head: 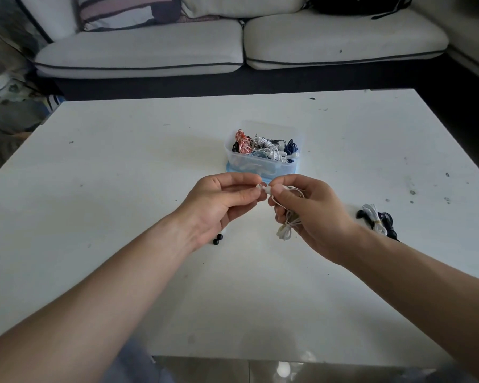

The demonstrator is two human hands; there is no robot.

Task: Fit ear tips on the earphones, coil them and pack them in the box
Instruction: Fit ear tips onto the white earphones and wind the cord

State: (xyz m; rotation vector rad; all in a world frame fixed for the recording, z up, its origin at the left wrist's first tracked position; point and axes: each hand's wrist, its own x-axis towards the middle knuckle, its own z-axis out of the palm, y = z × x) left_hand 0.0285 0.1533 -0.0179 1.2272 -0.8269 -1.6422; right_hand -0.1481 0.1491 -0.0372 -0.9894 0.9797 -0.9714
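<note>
The whole step turns on the small gap between the two sets of fingertips. The left hand pinches a white ear tip between thumb and forefinger, its other fingers curled loosely under. Just to the right of that pinch, the right hand grips the earbud between thumb and forefinger, with the bud's nose pointing left toward the tip. Tip and bud look to be touching or very nearly so; whether the tip is already seated cannot be told. Their shared axis runs roughly level from one pinch to the other, so the fit probably calls for a straight push along that line. The white cable hangs in loose loops below the right fingers, partly held in the palm. The box stands just beyond both sets of fingertips, about equally near to each hand. Two black ear tips lie on the table below the left hand's heel.
</note>
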